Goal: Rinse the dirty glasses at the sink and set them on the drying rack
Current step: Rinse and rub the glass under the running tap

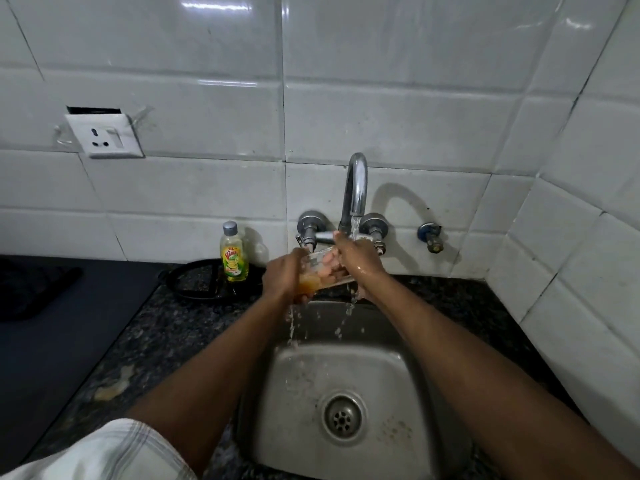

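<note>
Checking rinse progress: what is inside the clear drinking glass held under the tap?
Fingers, apparently of the right hand, show inside the clear drinking glass; orange-brown liquid pools near the left hand. Its mouth is covered.

Glass [321, 272] mostly covered — dark object [31, 289] cut by left edge.

Person's at the sink [398, 375], both arms out. Left hand [282, 275] grips a clear glass [320, 275] tipped on its side, some orange-brown liquid pooled at its low end. Right hand [358, 263], wet, holds the other end right under the running tap [355, 188] at twelve o'clock. Water dribbles off both hands into the basin at six. Yellow dish soap bottle [234, 252] stands at nine o'clock from the hands, and a wall socket [104, 135] is up at ten.
</note>
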